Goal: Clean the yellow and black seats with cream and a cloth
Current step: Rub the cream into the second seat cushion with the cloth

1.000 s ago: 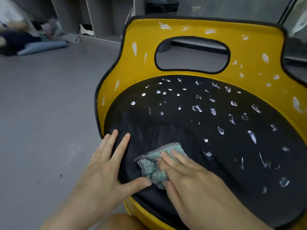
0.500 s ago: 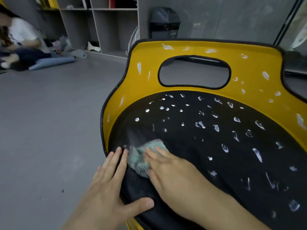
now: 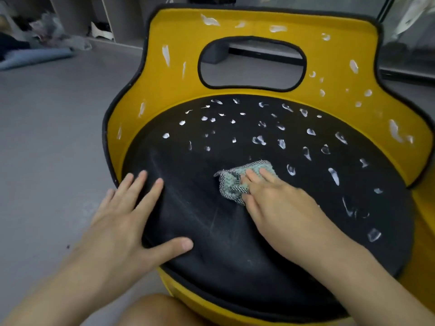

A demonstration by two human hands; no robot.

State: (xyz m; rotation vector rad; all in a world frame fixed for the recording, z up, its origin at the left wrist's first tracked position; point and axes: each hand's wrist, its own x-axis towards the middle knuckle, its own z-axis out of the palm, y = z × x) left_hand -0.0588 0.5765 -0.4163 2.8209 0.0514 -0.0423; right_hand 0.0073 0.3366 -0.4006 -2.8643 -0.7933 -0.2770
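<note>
Since half a second ago the cloth (image 3: pixel 237 180) and the right hand (image 3: pixel 277 203) driving it have travelled from the near-left margin of the black cushion (image 3: pixel 211 243) to its middle, away from the left hand (image 3: pixel 127 215), which has kept its station. The left hand lies flat with fingers spread and released, thumb on the cushion and fingers reaching over its left edge towards the yellow shell (image 3: pixel 341 50); this placement probably steadies the seat against the sideways push of wiping. The right hand presses the cloth down with straight fingers laid on top, not clenched round it, which spreads pressure over a wider patch. The cloth is a crumpled wad, pale green with a black-and-white mesh backing, and looks mildly abrasive. The cushion is a matt, round, slightly domed pad; faint grey streaks mark the wiped zone at the left and front. White cream dabs (image 3: pixel 259 140), irregular and glossy, dot the far and right parts of the cushion and the smooth yellow backrest, which has dark piping and an oval handle opening. By this evidence wiping is at an early stage. The seat stands on a grey floor (image 3: pixel 58 137).
</note>
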